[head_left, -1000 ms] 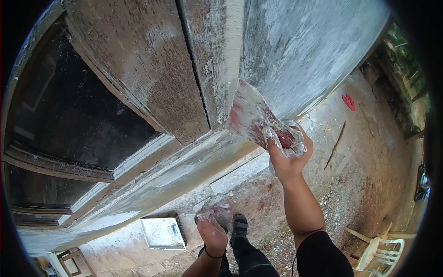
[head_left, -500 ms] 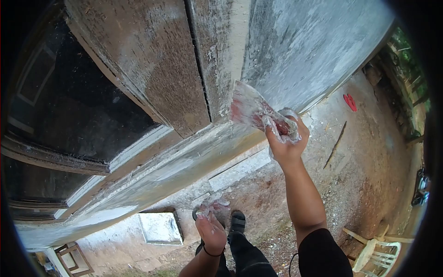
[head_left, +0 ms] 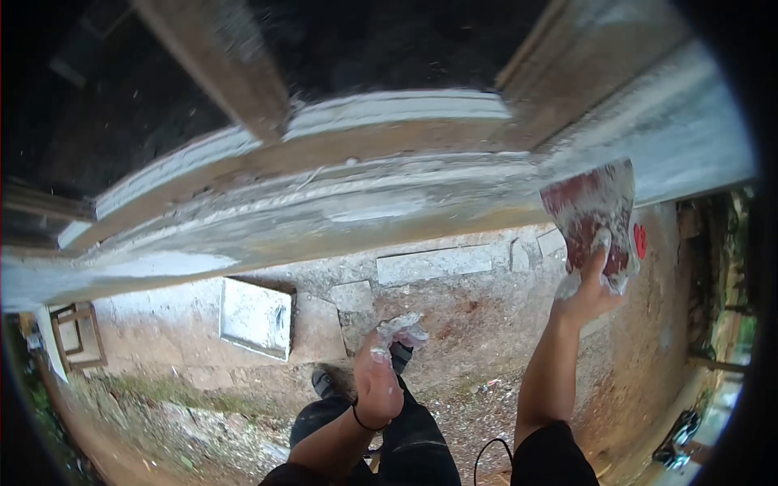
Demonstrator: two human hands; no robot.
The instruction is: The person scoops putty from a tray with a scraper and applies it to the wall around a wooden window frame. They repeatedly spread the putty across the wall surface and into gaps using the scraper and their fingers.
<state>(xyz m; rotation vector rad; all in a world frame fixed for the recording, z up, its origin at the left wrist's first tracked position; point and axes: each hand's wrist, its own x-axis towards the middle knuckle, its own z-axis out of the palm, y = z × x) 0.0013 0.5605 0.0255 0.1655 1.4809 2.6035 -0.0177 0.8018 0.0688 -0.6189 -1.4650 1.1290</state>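
My right hand (head_left: 585,301) is wrapped round a wide putty scraper (head_left: 598,212); its reddish blade is smeared with white paste and points up toward the wall. The thumb lies along the scraper's face. Lower and toward the middle, my left hand (head_left: 379,381) hangs above my feet, its fingers apart and slightly curved, coated in white paste, with nothing plainly held. In front runs the wall (head_left: 454,198) below the window sill, grey-yellow with white smeared patches.
A white-stained rectangular tray (head_left: 255,317) rests on the ground at left, past which stands a wooden frame (head_left: 79,336). A pale slab (head_left: 433,265) lies along the wall's foot. Red slippers (head_left: 640,240) show beyond the scraper. The wooden window frame (head_left: 235,73) rises above.
My view has swung left along the wall, bringing more window and sill into sight. The scraper has turned upright in my right hand and appears farther right. My left hand stays low.
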